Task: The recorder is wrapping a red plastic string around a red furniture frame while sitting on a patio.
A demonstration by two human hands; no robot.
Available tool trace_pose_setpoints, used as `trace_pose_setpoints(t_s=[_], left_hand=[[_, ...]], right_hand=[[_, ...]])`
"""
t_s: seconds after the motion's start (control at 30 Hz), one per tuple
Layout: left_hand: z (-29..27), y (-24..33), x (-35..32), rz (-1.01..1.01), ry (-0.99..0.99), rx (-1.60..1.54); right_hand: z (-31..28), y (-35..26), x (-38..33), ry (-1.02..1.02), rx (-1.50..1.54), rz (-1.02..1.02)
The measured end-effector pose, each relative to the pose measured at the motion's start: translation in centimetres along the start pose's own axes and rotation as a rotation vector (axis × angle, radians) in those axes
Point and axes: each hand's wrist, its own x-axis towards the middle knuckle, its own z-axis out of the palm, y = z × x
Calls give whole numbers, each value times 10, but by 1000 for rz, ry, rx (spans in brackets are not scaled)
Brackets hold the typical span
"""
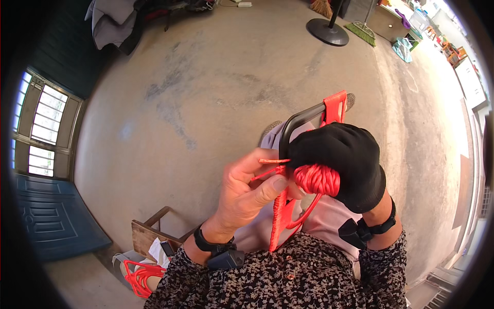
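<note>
A frame of bent black tube (301,119) stands in front of my lap. Red cord is wound tightly around its near side (278,219), and a red woven band (335,107) crosses its far end. My bare left hand (246,193) is closed on the cord wrapping at the tube, thumb on top. Short loose cord ends stick out beside its fingers. My right hand (342,159), in a black glove, is wrapped around a thick bundle of red cord (318,180), close against the tube. From the bundle a strand loops down to the frame. The right fingertips are hidden.
At my lower left are a wooden stool (146,236) and looped red cord (141,278). A blue panelled door (59,216) is at the left. Ahead stand a round black stand base (328,32) and a green broom (362,32); a light blue bag (402,50) lies right of them.
</note>
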Motion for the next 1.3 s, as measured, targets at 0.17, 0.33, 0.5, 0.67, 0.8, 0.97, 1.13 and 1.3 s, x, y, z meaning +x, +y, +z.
trace_pose_setpoints(t_s=[0.17, 0.33, 0.5, 0.67, 0.8, 0.97, 1.13, 1.3], left_hand=[[9, -4, 0, 26, 42, 49], [13, -5, 0, -47, 68, -9], [12, -11, 3, -32, 99, 13], [19, -17, 5, 2, 78, -10], [15, -15, 6, -105, 20, -96], [6, -9, 12, -203, -34, -172], [6, -9, 14, -162, 26, -110], [-2, -10, 14, -182, -16, -167]], right_hand=[[3, 2, -9, 49, -120, -99], [22, -5, -22, 245, 132, 86], [7, -12, -20, 123, -219, 17], [8, -12, -23, 109, -206, 84], [23, -12, -29, 229, 23, 210], [28, -19, -39, 367, 649, 632], [27, -17, -47, 340, 440, 383], [25, -24, -44, 314, 313, 340]])
